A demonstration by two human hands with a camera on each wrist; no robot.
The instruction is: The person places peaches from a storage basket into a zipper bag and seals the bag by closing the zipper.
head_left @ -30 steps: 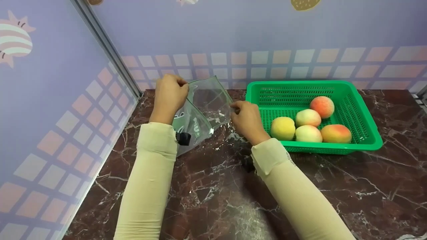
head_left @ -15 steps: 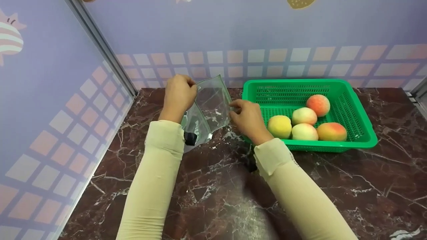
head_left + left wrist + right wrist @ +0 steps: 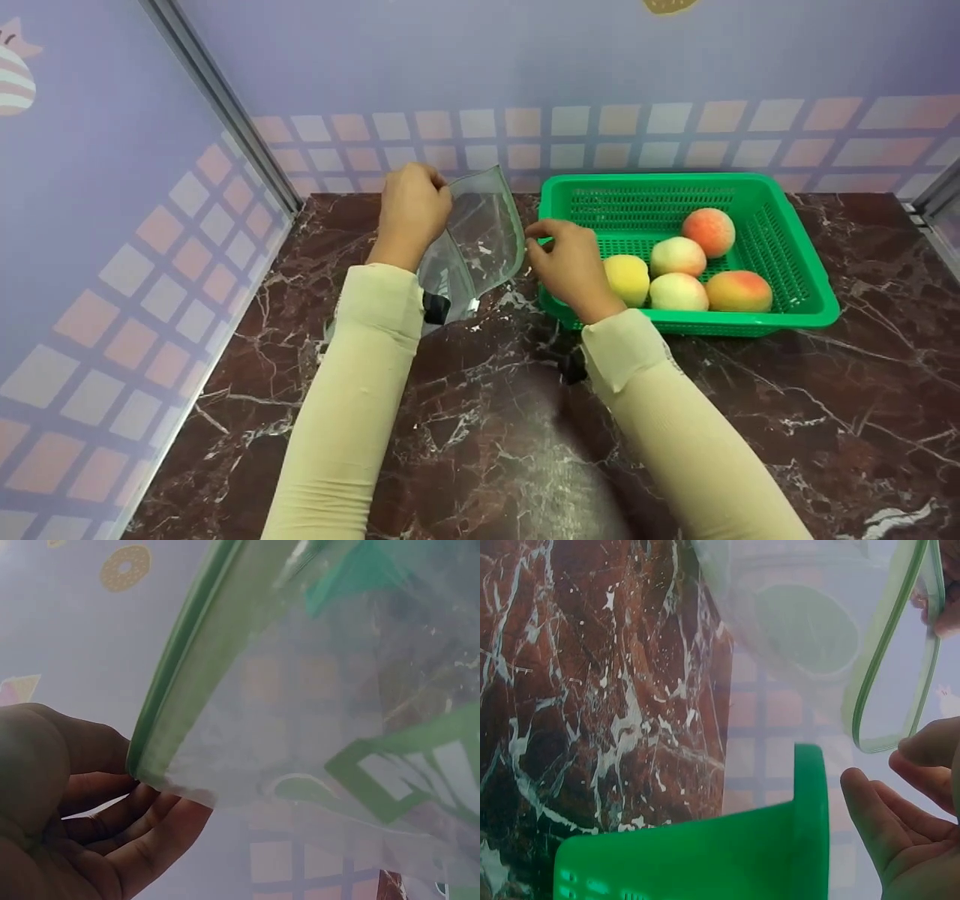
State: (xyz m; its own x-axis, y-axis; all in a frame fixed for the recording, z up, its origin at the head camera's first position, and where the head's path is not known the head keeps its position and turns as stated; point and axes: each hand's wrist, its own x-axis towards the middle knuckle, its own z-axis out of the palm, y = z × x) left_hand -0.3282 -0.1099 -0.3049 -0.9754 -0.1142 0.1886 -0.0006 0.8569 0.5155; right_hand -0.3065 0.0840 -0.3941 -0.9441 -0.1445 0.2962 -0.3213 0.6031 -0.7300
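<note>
The dark red marble tabletop [image 3: 480,450] fills the lower part of the head view; your widest stretch of it runs along the bottom, between and in front of the forearms. The purple back wall [image 3: 480,60] spans the top and the left wall [image 3: 90,150] slants down the left side, meeting at a metal post [image 3: 217,97] in the upper left, so both bound your reach there. Right of centre, the green basket [image 3: 814,262] sits near the back wall, its raised rim the nearest obstacle, with a narrow strip of marble parting it from the clear bag [image 3: 487,217] at upper centre. Your left sleeve [image 3: 352,390] rises from the bottom, left of centre, and the arm hides part of the bag; your right sleeve [image 3: 682,412] comes in from the lower right. The bag is held up with its mouth spread, a green zip band [image 3: 883,652] edging it. Your left hand [image 3: 415,206] pinches an upper corner between thumb and fingers. Your right hand [image 3: 570,262] has thumb and fingers parted, tips just beside the band, though I cannot tell whether they touch; it overlaps the basket's left side. Five fruits [image 3: 679,292] lie grouped inside the basket. A white slider [image 3: 473,305] sits at the mouth's lower corner.
</note>
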